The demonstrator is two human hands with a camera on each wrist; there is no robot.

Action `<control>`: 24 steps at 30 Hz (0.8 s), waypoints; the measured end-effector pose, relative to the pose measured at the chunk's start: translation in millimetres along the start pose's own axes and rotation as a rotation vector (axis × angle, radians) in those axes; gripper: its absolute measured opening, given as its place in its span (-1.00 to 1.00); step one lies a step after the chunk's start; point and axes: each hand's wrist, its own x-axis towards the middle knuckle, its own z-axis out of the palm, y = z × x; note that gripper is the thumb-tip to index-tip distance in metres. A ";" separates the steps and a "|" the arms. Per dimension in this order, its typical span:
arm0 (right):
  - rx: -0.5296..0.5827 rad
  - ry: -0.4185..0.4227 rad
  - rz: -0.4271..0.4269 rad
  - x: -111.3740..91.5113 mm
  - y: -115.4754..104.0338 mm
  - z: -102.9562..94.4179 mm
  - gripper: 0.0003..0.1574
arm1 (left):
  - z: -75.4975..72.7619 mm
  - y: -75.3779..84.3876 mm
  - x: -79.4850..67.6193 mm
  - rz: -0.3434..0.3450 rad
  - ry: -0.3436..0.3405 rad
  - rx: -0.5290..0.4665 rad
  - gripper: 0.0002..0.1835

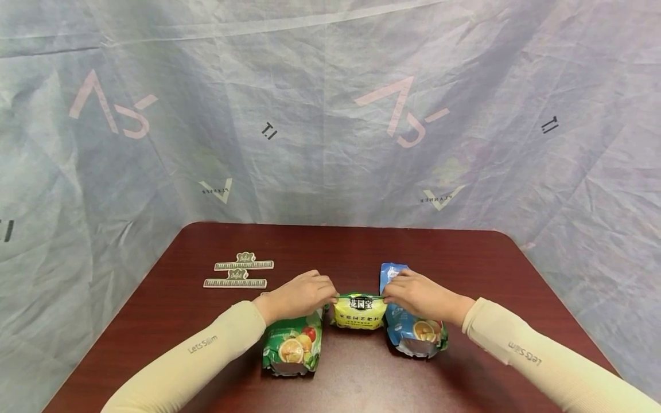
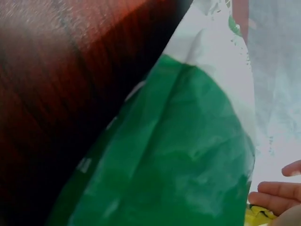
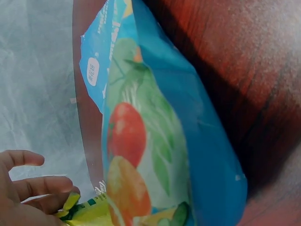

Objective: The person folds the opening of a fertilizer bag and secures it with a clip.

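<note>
A small yellow-green bag with dark printing stands in the middle of the table between both hands. My left hand pinches its upper left corner, and my right hand pinches the upper right one. Between them the bag's top edge is drawn out straight. Beneath the left forearm and hand lies a green bag with fruit pictures, its upper part hidden in the head view. Under the right hand is a blue bag, partly covered by it. The right wrist view shows the yellow bag's twisted corner at the fingertips.
Two long flat clips with ornate handles lie at the left rear, one clip behind the other clip. The dark red table has rounded back corners. A grey printed cloth hangs around it.
</note>
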 end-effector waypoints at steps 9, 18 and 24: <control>-0.081 0.018 0.038 -1.4 -1.1 3.2 -0.90 | 4.2 3.6 0.6 -0.030 0.081 0.120 -0.91; -0.106 0.042 0.062 1.4 -3.9 5.1 -0.85 | 2.6 6.7 0.4 -0.048 0.079 0.194 -0.90; -0.187 0.030 0.054 1.0 -6.4 5.0 -0.88 | 2.3 7.0 1.0 -0.002 0.110 0.273 -0.88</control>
